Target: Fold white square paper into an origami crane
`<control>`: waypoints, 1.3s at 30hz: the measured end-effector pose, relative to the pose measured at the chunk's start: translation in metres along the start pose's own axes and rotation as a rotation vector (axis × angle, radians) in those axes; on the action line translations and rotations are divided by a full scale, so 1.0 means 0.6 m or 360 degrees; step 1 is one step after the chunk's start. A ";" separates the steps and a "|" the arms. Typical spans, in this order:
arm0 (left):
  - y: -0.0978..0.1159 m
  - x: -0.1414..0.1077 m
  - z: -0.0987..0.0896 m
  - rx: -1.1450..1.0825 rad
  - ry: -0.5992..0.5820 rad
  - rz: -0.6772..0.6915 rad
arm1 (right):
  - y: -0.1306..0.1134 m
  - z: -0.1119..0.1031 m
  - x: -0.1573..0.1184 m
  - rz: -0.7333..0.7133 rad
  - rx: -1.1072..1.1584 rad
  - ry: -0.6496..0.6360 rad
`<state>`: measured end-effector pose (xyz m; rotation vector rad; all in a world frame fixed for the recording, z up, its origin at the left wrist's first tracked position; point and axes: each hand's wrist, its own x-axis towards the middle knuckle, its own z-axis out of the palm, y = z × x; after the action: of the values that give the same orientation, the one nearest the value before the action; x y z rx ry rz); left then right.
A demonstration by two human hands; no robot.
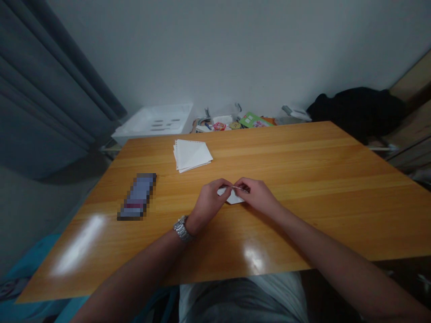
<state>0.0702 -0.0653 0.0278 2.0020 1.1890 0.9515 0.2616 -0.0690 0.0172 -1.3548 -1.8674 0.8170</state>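
Observation:
A small piece of folded white paper (236,198) is between my two hands, just above or on the wooden table. My left hand (213,196), with a metal watch (182,228) at its wrist, pinches the paper's left side between thumb and fingers. On the right side of the same paper, my right hand (260,194) has its thumb and fingers closed. The fingertips of both hands nearly meet along the upper edge, where a fold shows. Part of the paper is hidden behind the fingers.
A stack of white paper sheets (193,154) lies farther back on the wooden table (303,166). At left is a blurred-out phone-like device (137,196). Beyond the far edge are a white tray (158,121), a green booklet (254,120) and dark cloth (357,110).

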 end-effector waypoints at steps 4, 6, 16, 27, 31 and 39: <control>-0.001 0.000 0.001 0.0001 0.0047 0.0016 | 0.007 0.003 0.002 0.0067 0.0219 -0.0001; 0.000 0.000 0.002 0.0001 0.0058 0.0027 | 0.011 0.005 0.004 0.0086 0.0313 -0.0009; 0.002 -0.004 0.001 -0.0053 0.0043 0.0050 | 0.011 0.003 0.007 0.0074 0.0406 0.0039; 0.006 0.000 0.003 -0.0464 -0.0046 -0.0126 | -0.012 -0.014 0.000 -0.0187 0.0128 0.0106; -0.013 0.004 0.008 -0.0589 -0.0045 -0.0136 | -0.019 -0.017 -0.002 -0.0203 0.0097 0.0076; -0.021 0.007 0.004 -0.0650 0.0080 -0.0154 | -0.030 -0.027 -0.006 -0.0202 0.0187 -0.0037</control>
<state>0.0681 -0.0570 0.0178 1.5933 1.0110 1.1002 0.2662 -0.0756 0.0404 -1.1472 -1.8716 0.8657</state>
